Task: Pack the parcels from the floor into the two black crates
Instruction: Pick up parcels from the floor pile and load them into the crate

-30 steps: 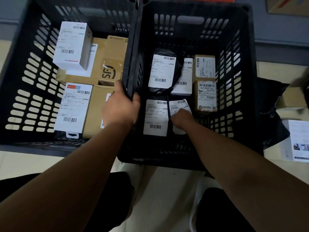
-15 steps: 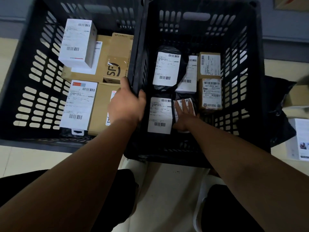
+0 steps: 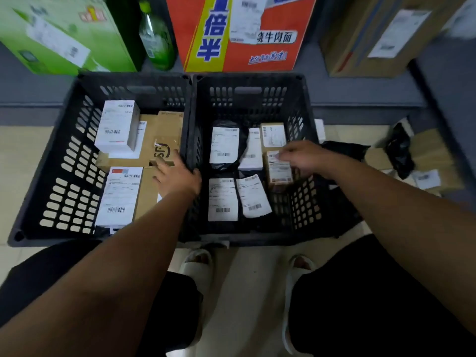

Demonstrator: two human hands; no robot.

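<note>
Right hand, lifted off the flat parcel, judged packed in the right crate, curls loosely over a small brown box, contact unclear; left hand clasps the crate's left rim.

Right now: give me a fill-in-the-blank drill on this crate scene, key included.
The left hand grips the rims where the left crate meets the right crate; both are ___ plastic.
The right hand reaches to a small box of ___ cardboard.
The tall white box lies in the ___ crate.
The cardboard parcel by the left hand is printed ___.
Missing: black; brown; left; SF.
</note>
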